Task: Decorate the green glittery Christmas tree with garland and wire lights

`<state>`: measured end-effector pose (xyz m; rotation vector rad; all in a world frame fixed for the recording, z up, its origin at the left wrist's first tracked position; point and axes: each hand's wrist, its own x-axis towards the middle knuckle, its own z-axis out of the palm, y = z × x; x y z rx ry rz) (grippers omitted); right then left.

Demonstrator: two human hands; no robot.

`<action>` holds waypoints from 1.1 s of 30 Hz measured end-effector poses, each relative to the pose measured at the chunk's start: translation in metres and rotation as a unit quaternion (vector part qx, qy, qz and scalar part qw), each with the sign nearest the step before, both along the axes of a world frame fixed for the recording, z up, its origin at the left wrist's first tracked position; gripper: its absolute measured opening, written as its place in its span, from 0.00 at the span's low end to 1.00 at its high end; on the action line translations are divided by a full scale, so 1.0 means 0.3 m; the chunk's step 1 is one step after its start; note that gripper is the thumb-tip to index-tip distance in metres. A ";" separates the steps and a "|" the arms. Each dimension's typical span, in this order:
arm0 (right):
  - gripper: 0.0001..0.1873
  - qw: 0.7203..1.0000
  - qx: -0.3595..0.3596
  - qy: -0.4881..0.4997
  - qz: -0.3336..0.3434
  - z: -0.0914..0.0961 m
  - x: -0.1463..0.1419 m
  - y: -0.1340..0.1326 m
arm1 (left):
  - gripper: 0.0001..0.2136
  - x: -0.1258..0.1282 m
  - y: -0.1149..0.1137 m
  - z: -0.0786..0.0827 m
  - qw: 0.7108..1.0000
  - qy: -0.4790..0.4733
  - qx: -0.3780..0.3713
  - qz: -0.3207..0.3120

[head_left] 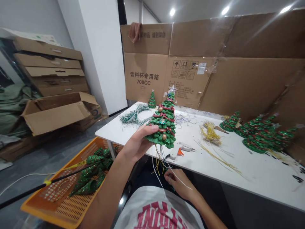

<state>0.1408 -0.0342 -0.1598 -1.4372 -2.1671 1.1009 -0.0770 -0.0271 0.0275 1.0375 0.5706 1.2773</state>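
Observation:
A small decorated Christmas tree (164,122) with red garlands, gold balls and a clear star on top stands upright in my left hand (139,140), whose fingers close around its lower left side. White, yellow and dark wires (159,160) dangle from the tree's underside. Lower down, in front of my shirt, my right hand (177,183) is closed in a pinch near the wire ends. A thin green wire seems to pass through its fingers, partly hidden by them. A white hot glue gun (175,153) with an orange trigger lies just behind, at the table edge.
On the white table (202,165) lie bundled green wires (135,115), yellow wires (211,133), and several green trees (259,135) at right. Another tree (152,100) stands behind. Cardboard (147,70) walls the back. An orange basket (71,208) of green tree pieces sits left.

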 end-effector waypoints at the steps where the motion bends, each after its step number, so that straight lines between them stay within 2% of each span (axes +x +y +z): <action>1: 0.11 1.000 -0.003 -0.020 0.006 -0.027 -0.005 0.001 | 0.16 0.000 0.000 0.000 1.000 0.000 0.001 0.000; 4: 0.15 0.998 -0.007 -0.061 0.006 -0.093 -0.025 -0.009 | 0.17 0.002 0.002 -0.005 1.000 0.006 0.003 0.001; 8: 0.20 0.996 -0.007 -0.083 0.007 -0.140 -0.052 -0.024 | 0.18 0.005 0.006 -0.012 1.000 0.016 0.009 -0.013; 13: 0.18 0.995 0.010 -0.099 0.007 -0.154 -0.066 -0.029 | 0.18 0.013 0.009 -0.017 1.000 0.016 0.002 -0.009; 18: 0.14 0.994 0.047 -0.098 -0.018 -0.131 -0.080 -0.032 | 0.18 0.009 0.012 -0.018 1.000 0.022 0.004 -0.006; 20: 0.06 0.994 0.063 -0.085 -0.015 -0.101 -0.085 -0.039 | 0.18 0.004 0.013 -0.015 1.000 0.018 0.006 -0.003; 23: 0.08 0.996 0.073 -0.038 0.023 -0.020 -0.071 -0.059 | 0.16 -0.007 0.014 -0.009 1.000 0.006 0.010 0.001; 26: 0.05 0.995 0.074 0.029 0.058 0.100 -0.017 -0.075 | 0.14 -0.019 0.016 -0.002 1.000 -0.005 0.017 0.010; 29: 0.05 0.992 0.049 0.086 0.082 0.223 0.077 -0.068 | 0.13 -0.030 0.018 0.003 0.999 -0.014 0.025 0.025; 31: 0.08 0.989 0.049 0.118 0.070 0.289 0.148 -0.055 | 0.13 -0.036 0.018 0.005 0.999 -0.014 0.027 0.032; 33: 0.13 0.986 0.064 0.155 0.025 0.337 0.213 -0.044 | 0.12 -0.038 0.018 0.006 0.999 -0.017 0.024 0.034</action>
